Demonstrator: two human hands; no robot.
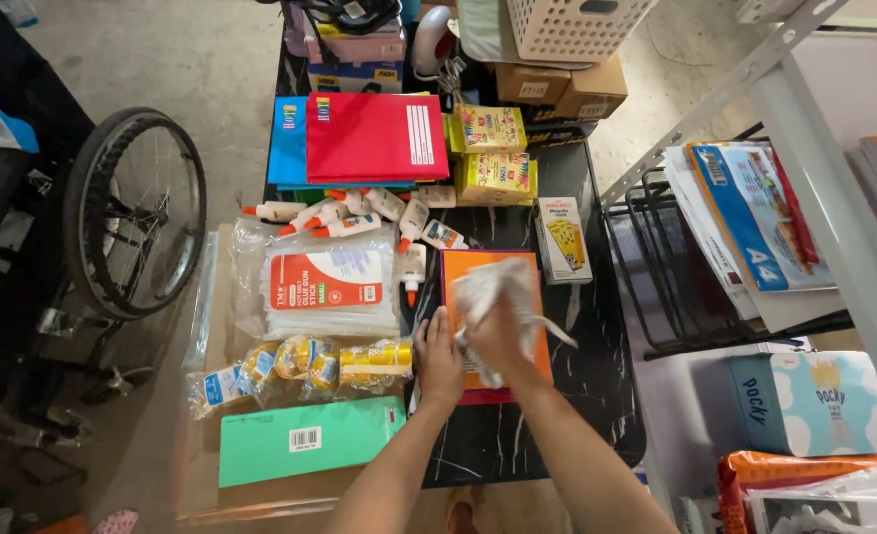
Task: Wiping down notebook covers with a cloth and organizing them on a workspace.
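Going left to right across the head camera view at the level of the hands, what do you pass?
Wheel → bag of tape rolls → left hand → right hand holding a white cloth on an orange folder → black wire rack → blue snack box.

Clear glue-stick pkg w/ red label, green pkg, yellow boxes

A dark marbled worktop carries it all. The orange folder lies mid-top, our landmark. Left of it sits the glue-stick packet, with white glue bottles beyond. Far behind it lie a red folder and yellow boxes. Nearer left, a green packet.
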